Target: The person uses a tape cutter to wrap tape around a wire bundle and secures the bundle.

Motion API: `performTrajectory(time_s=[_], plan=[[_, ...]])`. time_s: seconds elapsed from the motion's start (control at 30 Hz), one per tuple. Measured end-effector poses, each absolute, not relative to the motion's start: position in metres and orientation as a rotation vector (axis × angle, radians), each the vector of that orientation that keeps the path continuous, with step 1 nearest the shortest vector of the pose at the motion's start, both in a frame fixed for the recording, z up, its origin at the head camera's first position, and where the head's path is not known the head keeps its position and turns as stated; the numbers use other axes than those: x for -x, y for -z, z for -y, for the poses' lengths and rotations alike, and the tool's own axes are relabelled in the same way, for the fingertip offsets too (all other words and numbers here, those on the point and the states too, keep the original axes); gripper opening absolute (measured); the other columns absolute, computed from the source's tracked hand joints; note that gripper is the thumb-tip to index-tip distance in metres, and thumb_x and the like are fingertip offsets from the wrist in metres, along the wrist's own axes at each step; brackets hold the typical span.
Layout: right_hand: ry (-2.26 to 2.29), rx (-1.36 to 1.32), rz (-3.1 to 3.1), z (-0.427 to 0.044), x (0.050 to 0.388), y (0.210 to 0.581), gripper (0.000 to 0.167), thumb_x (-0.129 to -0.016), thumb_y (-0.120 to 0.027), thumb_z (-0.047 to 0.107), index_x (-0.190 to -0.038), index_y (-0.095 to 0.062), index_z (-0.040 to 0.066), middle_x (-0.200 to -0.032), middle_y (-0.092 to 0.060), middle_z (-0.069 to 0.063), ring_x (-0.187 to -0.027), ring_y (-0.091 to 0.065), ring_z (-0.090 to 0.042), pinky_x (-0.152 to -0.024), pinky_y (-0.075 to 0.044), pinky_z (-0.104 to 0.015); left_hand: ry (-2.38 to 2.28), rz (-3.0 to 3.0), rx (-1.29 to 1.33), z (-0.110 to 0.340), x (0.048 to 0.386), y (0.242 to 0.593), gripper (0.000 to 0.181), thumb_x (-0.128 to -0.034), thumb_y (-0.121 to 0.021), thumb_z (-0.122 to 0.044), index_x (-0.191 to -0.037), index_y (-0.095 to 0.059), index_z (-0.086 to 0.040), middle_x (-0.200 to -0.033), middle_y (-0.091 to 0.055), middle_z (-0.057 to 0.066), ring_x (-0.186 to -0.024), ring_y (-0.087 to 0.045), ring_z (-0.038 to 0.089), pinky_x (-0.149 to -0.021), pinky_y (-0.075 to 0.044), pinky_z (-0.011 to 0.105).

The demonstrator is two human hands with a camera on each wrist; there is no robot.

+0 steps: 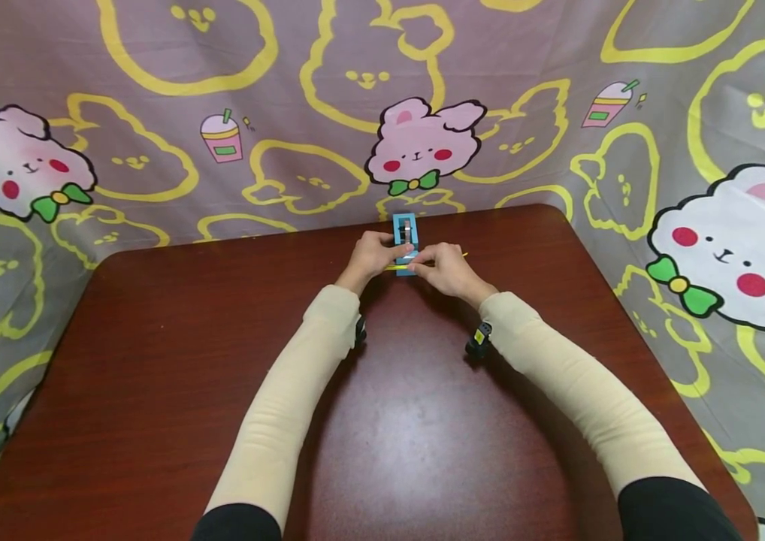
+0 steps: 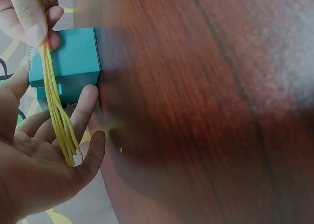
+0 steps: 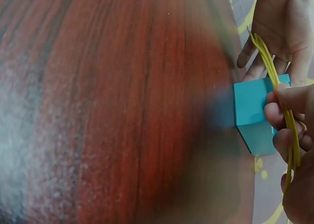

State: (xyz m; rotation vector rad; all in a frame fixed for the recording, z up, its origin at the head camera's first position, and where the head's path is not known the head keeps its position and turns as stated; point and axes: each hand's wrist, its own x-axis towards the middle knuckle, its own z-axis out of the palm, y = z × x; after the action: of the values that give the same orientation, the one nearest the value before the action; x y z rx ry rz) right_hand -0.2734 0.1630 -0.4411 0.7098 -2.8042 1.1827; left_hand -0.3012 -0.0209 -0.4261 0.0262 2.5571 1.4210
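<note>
Near the table's far edge stands a blue tape dispenser (image 1: 405,218), which looks teal in the wrist views. My right hand (image 1: 452,270) pinches a bundle of thin yellow wires (image 2: 55,101) between thumb and fingers, just in front of the dispenser. In the right wrist view, the wires (image 3: 267,59) stick out on both sides of that pinch. My left hand (image 1: 370,254) is at the dispenser's left, its thumb reaching over toward it. Its fingers (image 2: 87,103) are spread, loosely bent, behind the wires' free ends. Whether the left thumb touches tape is hard to tell.
The brown wooden table (image 1: 220,361) extends toward me. Behind it and at both sides hangs a patterned cloth (image 1: 301,173) with cartoon rabbits. Dark wrist devices (image 1: 479,340) sit under both forearms.
</note>
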Motion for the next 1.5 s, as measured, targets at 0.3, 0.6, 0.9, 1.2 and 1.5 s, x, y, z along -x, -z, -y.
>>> performTrajectory(time_s=[0.3,0.6,0.9,1.2,1.5], plan=[[-1.032,-0.869,2.741,-0.164,0.273,0.447,0.012,-0.095,-0.071,0.014,-0.097,-0.081,0.007,-0.090,-0.073,-0.003,-0.083,-0.064,-0.020,-0.086,-0.027,-0.050,-1.501,-2.536,-0.027,0.022,0.298,0.425,0.054,-0.0892,-0.078,-0.038,-0.128,-0.068,-0.002,-0.104,-0.073,0.010,-0.077,-0.066,0.017,-0.070,-0.054,0.029],[-1.091,-0.838,2.773,-0.166,0.271,0.451,0.014,-0.096,-0.070,0.017,-0.101,-0.081,0.009,-0.096,-0.076,-0.002,-0.092,-0.067,-0.020,-0.090,-0.027,-0.050,-1.529,-2.541,-0.053,0.024,0.294,0.426,0.062,-0.0894,-0.077,-0.040,-0.136,-0.062,-0.002,-0.115,-0.071,0.014,-0.085,-0.070,0.022,-0.079,-0.056,0.035],[-1.074,-0.850,2.791,-0.161,0.265,0.444,0.014,-0.096,-0.071,0.018,-0.103,-0.081,0.011,-0.096,-0.075,0.000,-0.093,-0.067,-0.018,-0.095,-0.031,-0.051,-1.493,-2.574,-0.160,0.038,0.289,0.429,0.058,-0.0938,-0.068,-0.050,-0.121,-0.071,0.001,-0.108,-0.073,0.016,-0.087,-0.071,0.026,-0.080,-0.056,0.038],[-0.945,-0.885,2.755,-0.166,0.255,0.428,0.016,-0.096,-0.071,0.019,-0.104,-0.080,0.009,-0.096,-0.074,-0.003,-0.092,-0.066,-0.020,-0.088,-0.034,-0.049,-1.423,-2.597,-0.350,0.066,0.277,0.420,0.052,-0.0972,-0.064,-0.048,-0.114,-0.074,0.001,-0.102,-0.075,0.014,-0.085,-0.066,0.027,-0.073,-0.051,0.037],[-0.907,-0.989,2.735,-0.165,0.240,0.412,0.016,-0.096,-0.070,0.014,-0.109,-0.079,0.010,-0.090,-0.069,0.001,-0.081,-0.061,-0.015,-0.083,-0.033,-0.045,-1.164,-2.687,-0.721,0.081,0.245,0.406,0.039,-0.0910,-0.076,-0.034,-0.121,-0.074,-0.010,-0.114,-0.072,0.001,-0.100,-0.063,0.015,-0.087,-0.052,0.037]])
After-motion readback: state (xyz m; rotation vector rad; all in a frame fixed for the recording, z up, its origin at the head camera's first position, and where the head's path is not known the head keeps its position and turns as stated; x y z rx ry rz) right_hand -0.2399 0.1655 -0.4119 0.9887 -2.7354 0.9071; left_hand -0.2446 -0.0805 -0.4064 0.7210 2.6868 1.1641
